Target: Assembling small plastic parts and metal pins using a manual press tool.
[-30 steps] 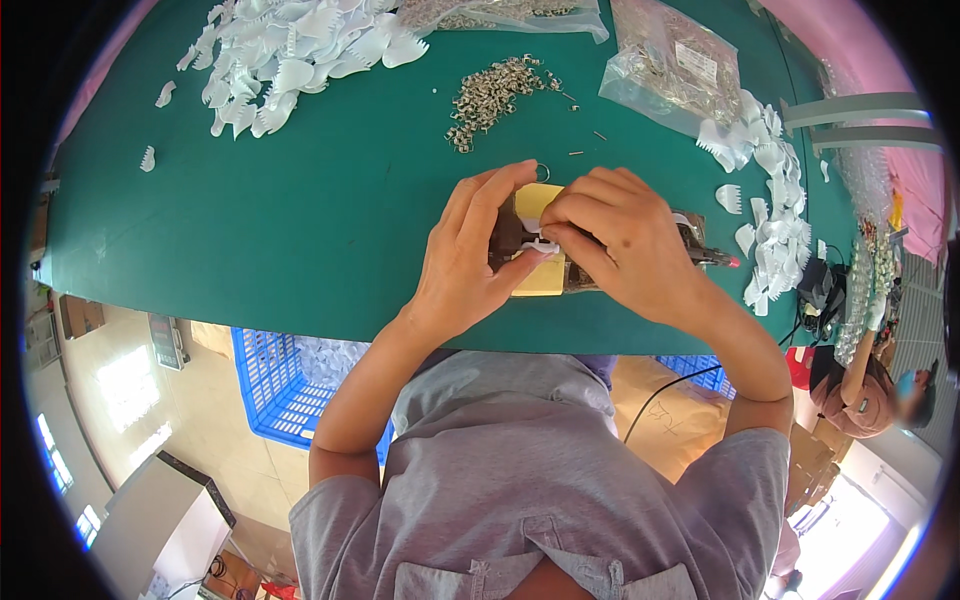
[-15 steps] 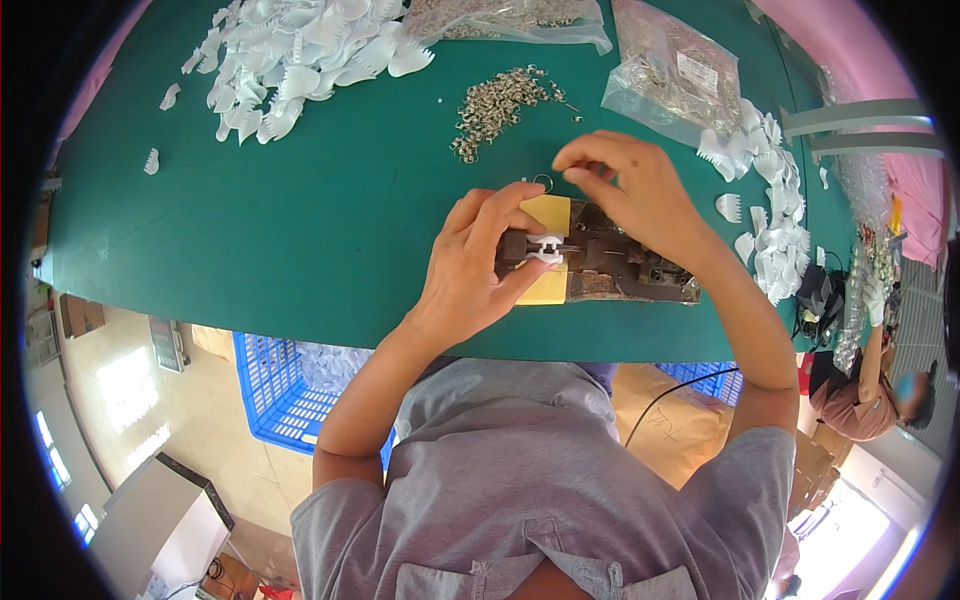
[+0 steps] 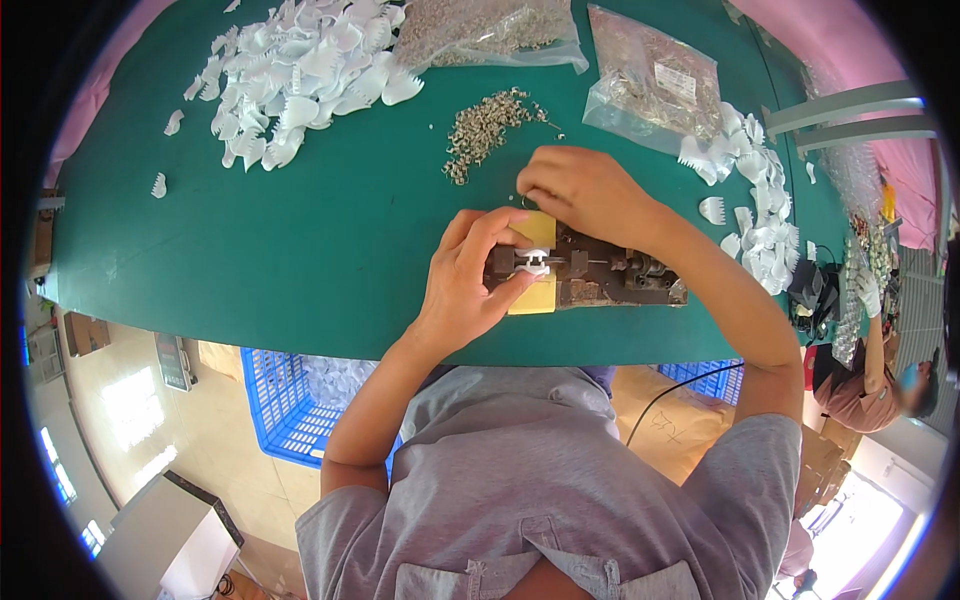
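My left hand (image 3: 462,275) pinches a small white plastic hair claw clip (image 3: 533,268) between thumb and fingers. The clip sits at the left end of a dark metal jig (image 3: 600,282), over a yellow plate (image 3: 532,299). Above the plate, beside the left fingertips, my right hand (image 3: 580,190) is closed with its fingers curled down. A thin ring-like bit shows at its fingertips, too small to make out. Just beyond the hands lies a heap of small metal springs (image 3: 482,130).
White toothed clip halves are heaped at the far left (image 3: 300,90) and on the right (image 3: 768,225). Clear bags of metal springs (image 3: 655,85) lie at the back. A blue basket (image 3: 290,405) stands below the green table (image 3: 250,270). At far right another person (image 3: 860,385) works.
My right hand has moved left and down, nearer the left fingertips, and its fingers have curled in. My left hand stays on the clip. The whole view has shifted slightly.
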`<state>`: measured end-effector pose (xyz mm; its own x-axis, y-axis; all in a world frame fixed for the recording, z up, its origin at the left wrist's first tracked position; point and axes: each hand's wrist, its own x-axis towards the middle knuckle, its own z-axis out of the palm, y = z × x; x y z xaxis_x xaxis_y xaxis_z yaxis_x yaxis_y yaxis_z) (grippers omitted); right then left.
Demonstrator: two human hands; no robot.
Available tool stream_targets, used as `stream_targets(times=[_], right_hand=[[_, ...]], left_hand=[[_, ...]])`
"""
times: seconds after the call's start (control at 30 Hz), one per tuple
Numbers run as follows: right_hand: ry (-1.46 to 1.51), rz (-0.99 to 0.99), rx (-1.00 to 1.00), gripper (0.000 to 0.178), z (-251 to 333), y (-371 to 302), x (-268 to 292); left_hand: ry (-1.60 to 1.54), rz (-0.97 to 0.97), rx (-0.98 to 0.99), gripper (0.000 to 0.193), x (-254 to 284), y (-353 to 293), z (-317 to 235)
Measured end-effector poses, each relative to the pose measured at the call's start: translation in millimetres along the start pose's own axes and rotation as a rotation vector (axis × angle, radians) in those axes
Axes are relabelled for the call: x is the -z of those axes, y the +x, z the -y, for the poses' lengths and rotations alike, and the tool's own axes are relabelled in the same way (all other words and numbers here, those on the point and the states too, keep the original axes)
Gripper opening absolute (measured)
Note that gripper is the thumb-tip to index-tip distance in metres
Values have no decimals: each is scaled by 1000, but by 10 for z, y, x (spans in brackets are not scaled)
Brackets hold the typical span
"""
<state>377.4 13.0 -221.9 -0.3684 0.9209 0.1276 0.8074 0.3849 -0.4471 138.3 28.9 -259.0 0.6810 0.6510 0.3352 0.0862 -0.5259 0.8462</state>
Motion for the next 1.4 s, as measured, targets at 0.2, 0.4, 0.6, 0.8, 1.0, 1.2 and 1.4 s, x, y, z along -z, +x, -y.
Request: stream_targets(times=[0.2, 0.4, 0.6, 0.8, 1.0, 1.2, 1.4], right_hand=[[693, -103, -588, 6, -27, -300, 260], [1015, -149, -683, 8, 297, -477, 246], [574, -208, -415, 8, 703, -491, 154], [267, -266, -267, 9, 767, -490, 25], [180, -298, -223, 6, 805, -427, 0], [164, -252, -196, 11, 783, -418, 2], [163, -229, -216, 11, 817, -408, 13]], left_hand=[[-23, 12, 7, 59, 18, -5, -22], [-37, -5, 28, 54, 11, 28, -10], [23, -22, -62, 32, -9, 71, 24], [-7, -47, -48, 34, -25, 51, 7], [8, -43, -61, 30, -14, 49, 21], [10, -39, -44, 31, -7, 53, 10], [10, -40, -52, 31, -4, 50, 18]])
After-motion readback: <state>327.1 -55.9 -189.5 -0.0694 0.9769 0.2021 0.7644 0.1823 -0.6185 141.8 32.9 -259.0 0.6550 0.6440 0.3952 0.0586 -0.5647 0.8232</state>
